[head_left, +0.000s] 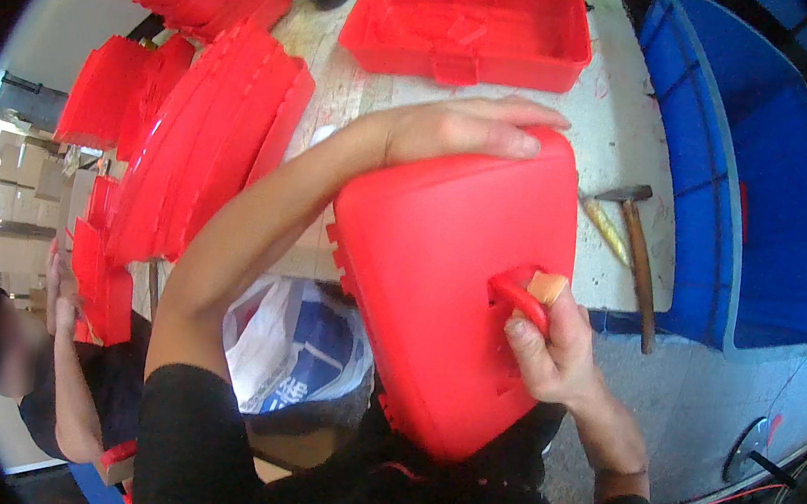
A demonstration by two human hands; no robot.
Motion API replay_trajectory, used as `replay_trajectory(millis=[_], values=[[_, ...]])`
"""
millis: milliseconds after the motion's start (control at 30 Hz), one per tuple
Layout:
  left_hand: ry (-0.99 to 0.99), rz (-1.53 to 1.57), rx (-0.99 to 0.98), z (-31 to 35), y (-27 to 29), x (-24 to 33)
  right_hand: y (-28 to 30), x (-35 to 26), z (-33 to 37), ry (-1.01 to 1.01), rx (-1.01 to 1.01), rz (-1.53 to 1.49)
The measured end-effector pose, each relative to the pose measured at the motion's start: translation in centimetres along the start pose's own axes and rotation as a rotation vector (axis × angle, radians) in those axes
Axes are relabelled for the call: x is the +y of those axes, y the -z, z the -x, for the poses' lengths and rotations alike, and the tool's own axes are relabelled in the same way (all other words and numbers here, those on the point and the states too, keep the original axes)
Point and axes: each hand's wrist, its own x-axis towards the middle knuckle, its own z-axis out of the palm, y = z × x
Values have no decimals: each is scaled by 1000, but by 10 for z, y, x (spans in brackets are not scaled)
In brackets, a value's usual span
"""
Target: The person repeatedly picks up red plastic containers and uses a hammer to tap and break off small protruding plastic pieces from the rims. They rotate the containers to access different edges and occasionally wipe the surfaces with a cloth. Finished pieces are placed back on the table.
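Note:
A red plastic toolbox lid [443, 257] leans tilted between the table edge and my body, its smooth outer face toward me. My left hand [469, 129] lies over its far end, thumb on the top face and fingers stretched along the edge. Lower down, my right hand [557, 352] is closed round a curved red handle [521, 303] that meets the lid at a slot. Tan tape wraps one finger of that hand. Whether both handle ends sit in the lid is hidden.
A red open toolbox base [462, 66] stands at the table's far side. Stacked red shells [220, 144] fill the left. A hammer [640, 251] and a yellow-handled tool [608, 229] lie right, beside a blue bin [705, 178]. A white bag [296, 350] sits below; another person [69, 392] works at left.

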Motion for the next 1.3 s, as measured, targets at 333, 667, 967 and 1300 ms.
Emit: replay_trajectory(millis=[333,667,967,1300], values=[[245,178,-37,11,-1,-19,-3,-15,6,-110,91,449],[578,207,46,65,7,-70,-15,29,-20,-292,124,773],[121,461,895,228,-3,-38,52,122,-13,-167,260,1240],[290,-280,1176,243,-230,-61,-13,37,-10,-293,458,-261]])
